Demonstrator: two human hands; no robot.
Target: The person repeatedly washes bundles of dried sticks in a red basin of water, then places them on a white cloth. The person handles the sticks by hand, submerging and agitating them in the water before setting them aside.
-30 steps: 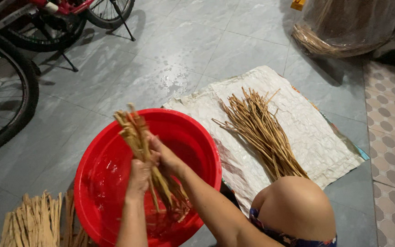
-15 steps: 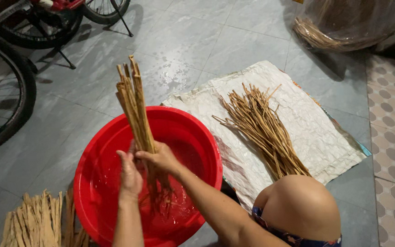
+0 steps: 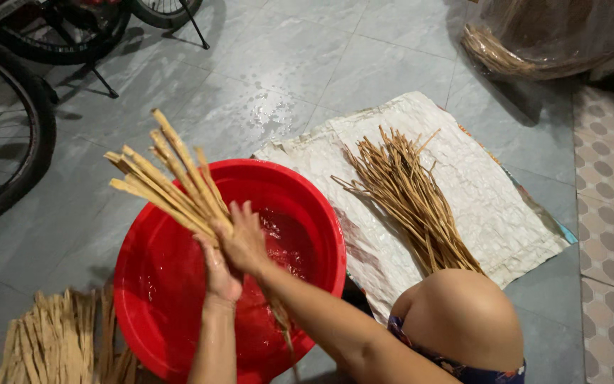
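Over a red plastic basin [image 3: 143,284] with water in it, both my hands press together around a bundle of tan flat sticks [image 3: 165,181]. My left hand [image 3: 218,274] holds the bundle from below and my right hand [image 3: 244,238] lies against it from the right. The top of the bundle tilts up and to the left; its lower end dips toward the water behind my right forearm. A pile of wet sticks [image 3: 410,199] lies on a white woven sack [image 3: 463,185] to the right of the basin.
Dry sticks [image 3: 58,341] lie heaped on the grey tile floor at the lower left. Bicycle wheels [image 3: 8,135] and a kickstand stand at the upper left. A clear plastic bag [image 3: 548,35] of sticks sits at the upper right. My bare knee [image 3: 463,320] is at the bottom right.
The bundle stood almost upright half a second ago; now its top leans to the left. Both hands have stayed clasped on it over the basin.
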